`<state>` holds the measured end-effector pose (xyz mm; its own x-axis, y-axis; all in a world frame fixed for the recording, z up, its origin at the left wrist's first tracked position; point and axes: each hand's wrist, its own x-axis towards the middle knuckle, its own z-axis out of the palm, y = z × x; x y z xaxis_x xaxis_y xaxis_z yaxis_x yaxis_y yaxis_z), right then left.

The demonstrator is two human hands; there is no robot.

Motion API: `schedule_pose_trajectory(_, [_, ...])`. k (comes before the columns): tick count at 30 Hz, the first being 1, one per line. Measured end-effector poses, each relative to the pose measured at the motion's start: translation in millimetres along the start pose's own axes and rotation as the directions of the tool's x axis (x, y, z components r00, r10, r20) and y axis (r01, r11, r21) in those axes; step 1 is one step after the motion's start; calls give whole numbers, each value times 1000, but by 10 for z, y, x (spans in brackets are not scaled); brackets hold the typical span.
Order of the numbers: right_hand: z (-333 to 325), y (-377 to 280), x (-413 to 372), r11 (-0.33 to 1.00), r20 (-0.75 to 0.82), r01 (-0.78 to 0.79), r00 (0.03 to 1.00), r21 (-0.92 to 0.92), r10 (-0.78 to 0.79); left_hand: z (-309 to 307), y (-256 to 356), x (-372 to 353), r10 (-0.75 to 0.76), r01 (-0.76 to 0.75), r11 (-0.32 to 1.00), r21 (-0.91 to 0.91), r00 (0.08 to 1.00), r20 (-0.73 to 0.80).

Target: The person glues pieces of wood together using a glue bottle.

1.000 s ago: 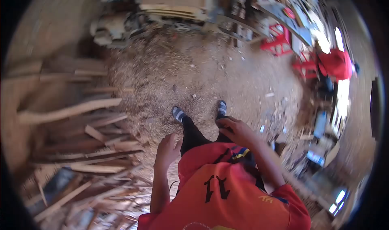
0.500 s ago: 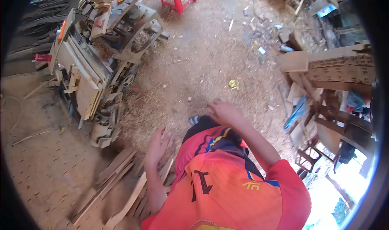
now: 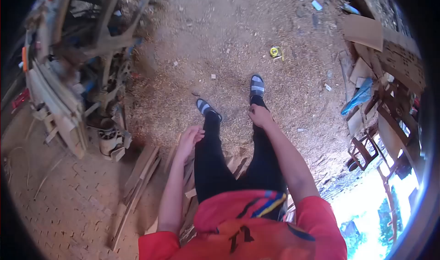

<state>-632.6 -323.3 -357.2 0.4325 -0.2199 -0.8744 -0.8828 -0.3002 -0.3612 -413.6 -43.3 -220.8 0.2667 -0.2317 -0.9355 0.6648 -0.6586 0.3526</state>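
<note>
Black trousers [image 3: 211, 168], head view: worn, one leg beside each hand. Left hand [image 3: 189, 138]: fingers loosely curled, nothing seen in it. Right hand [image 3: 262, 116]: over the right leg, palm hidden; I cannot tell its grip. Yellow tape measure [image 3: 275, 52]: on the floor [image 3: 183, 42], beyond the striped footwear [image 3: 257, 86]. Step, I judge: between handlings; any floor-level reach calls for bending.

You wear a red-orange shirt [image 3: 270, 241] with dark markings, black trousers [image 3: 211, 163] and grey-and-white striped sandals [image 3: 257, 85].
</note>
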Motion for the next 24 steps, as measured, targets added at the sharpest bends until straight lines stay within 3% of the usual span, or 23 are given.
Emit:
schedule_pose_trajectory(2, [280, -72, 566, 999, 17, -23, 1000, -36, 23, -102, -368, 855, 9, -10, 999, -37, 1000, -18])
schedule_pose_trajectory(5, [920, -80, 1687, 997, 8, 34, 999, -68, -33, -233, -1019, 2249, -94, 96, 995, 38, 995, -34])
schedule_pose_trajectory(9, [1794, -240, 3165, 985, -76, 88, 992, -150, -100, -380, -1787, 3694, -24, 20, 993, 119, 999, 28])
schedule_pose_trajectory(13, [2470, -408, 4238, 935, -197, 185, 948, -303, -252, -651, -2271, 4610, 48, -51, 986, 156, 999, 25])
schedule_pose_trajectory(17, [2906, -239, 4776, 892, -190, 194, 938, -408, -290, -950, -2661, 4885, 76, -80, 950, 303, 997, 27])
schedule_pose_trajectory(18, [3048, -81, 4858, 891, -256, 196, 913, -409, -318, -1002, -2643, 4840, 42, -44, 955, 295, 999, 14])
schedule_pose_trajectory(22, [2938, -56, 4469, 924, -312, 222, 895, -311, -320, -1101, -2602, 4510, -39, 49, 973, 226, 998, -48])
schedule_pose_trajectory(24, [2809, -142, 4252, 951, -294, 208, 917, -229, -271, -1108, -2614, 4375, -15, 16, 975, 221, 1000, -4])
